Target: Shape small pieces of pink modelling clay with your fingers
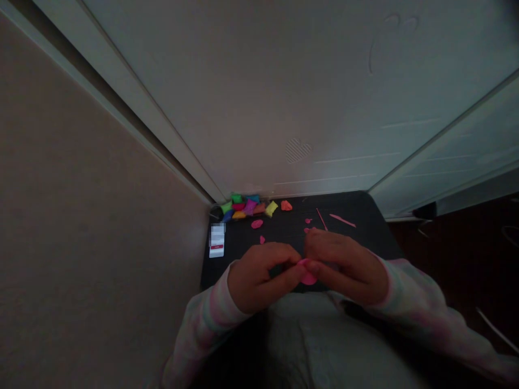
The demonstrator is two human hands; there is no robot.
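Note:
Between both hands, at the near edge of the dark table, is a piece of pink modelling clay [308, 276]. My left hand [265, 274] pinches its left side between thumb and fingers. From the right, my right hand [344, 265] grips the same piece, with its thumb pressed on the top. Beyond the hands lie a flat pink oval of clay [257, 223] and a smaller pink bit [262, 239]. Small pink pieces [308, 220] lie just past my right hand, close to a thin pink stick [321, 219] and a pink modelling tool [343, 220].
Several colourful clay packets [250, 206] are bunched along the back left of the table [279, 235]. An orange lump [286, 205] sits beside them. A lit phone [217, 240] lies at the left edge. White panels [251, 108] rise behind the table.

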